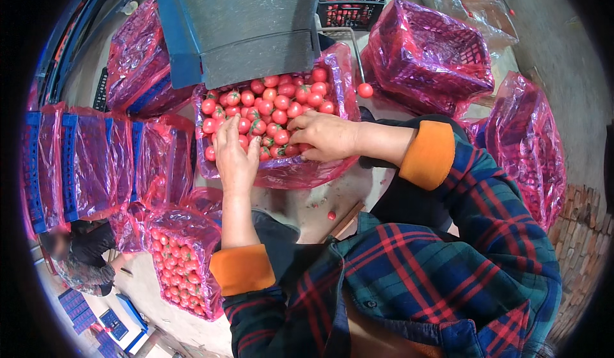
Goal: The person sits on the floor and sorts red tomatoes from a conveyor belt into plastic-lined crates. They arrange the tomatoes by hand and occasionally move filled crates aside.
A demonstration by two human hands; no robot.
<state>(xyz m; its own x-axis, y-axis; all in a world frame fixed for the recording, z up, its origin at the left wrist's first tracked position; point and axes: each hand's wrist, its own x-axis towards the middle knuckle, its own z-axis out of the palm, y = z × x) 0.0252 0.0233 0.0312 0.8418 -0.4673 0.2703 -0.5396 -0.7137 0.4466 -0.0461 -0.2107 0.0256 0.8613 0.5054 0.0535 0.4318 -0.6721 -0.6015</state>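
Observation:
Straight in front of me a crate lined with pink plastic film (pixel 343 82) holds many small red tomatoes (pixel 268 106), some with green calyxes. My left hand (pixel 235 151) lies over the left front part of the tomatoes, fingers and thumb spread and touching them. Over the right front part, my right hand (pixel 326 135) has its fingers curved down onto the fruit; whether it grips one is hidden. The lip of a grey metal chute (pixel 259 55) with a blue side overhangs the crate's far edge.
Film-wrapped crates (pixel 427 55) stand at the right, more (pixel 96 161) at the left. A filled tomato crate (pixel 177 262) sits lower left, near a crouching person (pixel 86 257). Behind the chute is a black crate of tomatoes (pixel 352 10). A loose tomato (pixel 331 215) lies below.

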